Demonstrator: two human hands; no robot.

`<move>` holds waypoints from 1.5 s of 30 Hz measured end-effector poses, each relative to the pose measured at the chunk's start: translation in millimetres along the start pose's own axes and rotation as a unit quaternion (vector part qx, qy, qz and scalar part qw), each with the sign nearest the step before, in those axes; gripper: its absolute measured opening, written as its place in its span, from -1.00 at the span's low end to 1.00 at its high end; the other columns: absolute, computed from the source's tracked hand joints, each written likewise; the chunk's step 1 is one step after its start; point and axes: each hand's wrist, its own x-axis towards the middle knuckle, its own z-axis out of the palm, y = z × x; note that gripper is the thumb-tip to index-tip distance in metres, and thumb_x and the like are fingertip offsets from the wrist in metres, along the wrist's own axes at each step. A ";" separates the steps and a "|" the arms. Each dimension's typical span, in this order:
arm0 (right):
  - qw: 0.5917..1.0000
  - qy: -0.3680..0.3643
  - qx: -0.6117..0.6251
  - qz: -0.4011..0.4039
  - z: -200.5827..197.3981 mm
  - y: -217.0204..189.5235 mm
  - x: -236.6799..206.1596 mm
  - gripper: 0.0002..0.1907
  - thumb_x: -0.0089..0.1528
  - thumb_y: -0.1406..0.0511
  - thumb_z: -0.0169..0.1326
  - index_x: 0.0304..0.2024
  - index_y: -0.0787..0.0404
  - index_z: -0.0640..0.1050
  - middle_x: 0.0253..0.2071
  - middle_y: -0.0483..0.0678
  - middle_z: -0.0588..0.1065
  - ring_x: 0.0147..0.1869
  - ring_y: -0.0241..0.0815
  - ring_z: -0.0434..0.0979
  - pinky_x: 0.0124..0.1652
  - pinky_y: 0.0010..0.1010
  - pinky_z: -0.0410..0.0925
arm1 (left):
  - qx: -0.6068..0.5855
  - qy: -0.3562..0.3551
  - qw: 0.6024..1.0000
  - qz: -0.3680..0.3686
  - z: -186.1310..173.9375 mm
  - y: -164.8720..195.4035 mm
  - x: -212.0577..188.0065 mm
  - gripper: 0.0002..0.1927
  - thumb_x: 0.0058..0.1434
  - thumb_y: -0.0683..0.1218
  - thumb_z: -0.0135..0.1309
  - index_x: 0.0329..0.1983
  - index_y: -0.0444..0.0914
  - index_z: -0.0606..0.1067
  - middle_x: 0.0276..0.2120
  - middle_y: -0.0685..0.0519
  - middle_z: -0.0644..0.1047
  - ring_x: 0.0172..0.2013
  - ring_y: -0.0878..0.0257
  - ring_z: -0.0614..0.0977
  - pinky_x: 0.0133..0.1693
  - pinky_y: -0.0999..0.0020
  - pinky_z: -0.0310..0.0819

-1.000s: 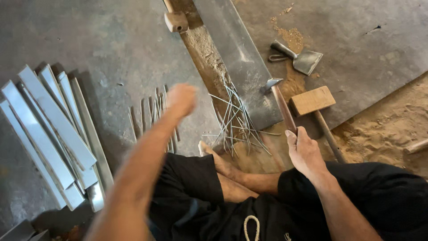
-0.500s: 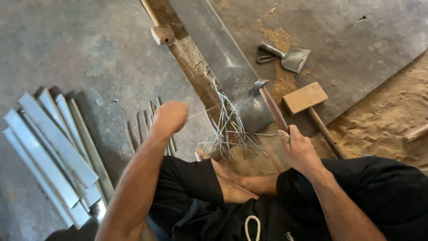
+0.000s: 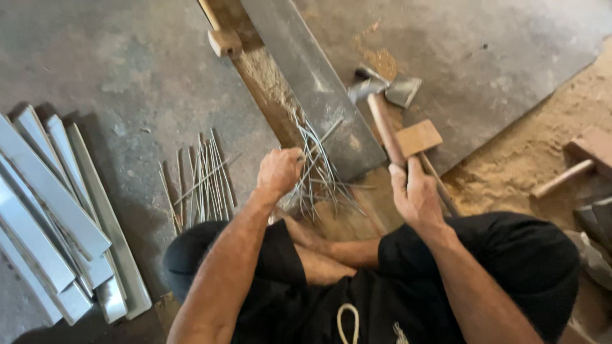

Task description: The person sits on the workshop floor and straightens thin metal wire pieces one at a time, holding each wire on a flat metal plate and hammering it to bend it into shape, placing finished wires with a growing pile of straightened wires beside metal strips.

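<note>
Gripping a thin wire (image 3: 319, 141) left hand (image 3: 278, 172), hammer (image 3: 382, 121) right hand (image 3: 417, 194)

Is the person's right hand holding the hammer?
Yes, the right hand is wrapped around the wooden handle of the hammer, while the left hand grips thin metal wires.

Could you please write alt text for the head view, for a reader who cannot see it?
A seated person's left hand grips a thin wire from a tangled bundle against a steel bar, while the right hand holds a hammer. Straight wires and metal strips lie to the left.
</note>
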 end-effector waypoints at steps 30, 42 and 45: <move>0.984 -0.054 -0.169 0.034 -11.2 -37.0 14.3 -0.62 0.39 0.04 -0.08 -0.09 0.24 0.40 -0.28 0.38 0.54 -0.20 0.51 0.53 -0.22 0.28 0.32 | 0.158 0.005 0.983 0.095 9.3 2.7 2.2 -0.94 0.10 -0.18 0.08 -0.46 -0.17 0.55 -0.41 -0.05 0.60 -0.34 0.00 0.69 -0.36 0.09 0.60; 0.996 0.029 -0.074 -0.041 -27.1 -49.4 10.7 -0.76 0.41 0.24 0.04 -0.06 0.31 0.40 -0.45 0.31 0.49 -0.31 0.45 0.53 -0.33 0.13 0.32 | 0.117 0.051 0.988 0.091 -2.7 6.2 2.7 -0.95 0.10 -0.20 0.07 -0.46 -0.19 0.51 -0.42 -0.05 0.55 -0.34 -0.03 0.66 -0.33 0.06 0.56; 0.995 0.055 -0.014 -0.083 -24.0 -44.0 2.7 -0.77 0.43 0.24 0.02 -0.05 0.29 0.39 -0.48 0.27 0.47 -0.35 0.37 0.55 -0.34 0.06 0.35 | 0.110 0.074 0.988 0.083 -5.0 4.0 4.1 -0.96 0.08 -0.18 0.08 -0.48 -0.20 0.50 -0.43 -0.06 0.55 -0.35 -0.05 0.66 -0.31 0.05 0.55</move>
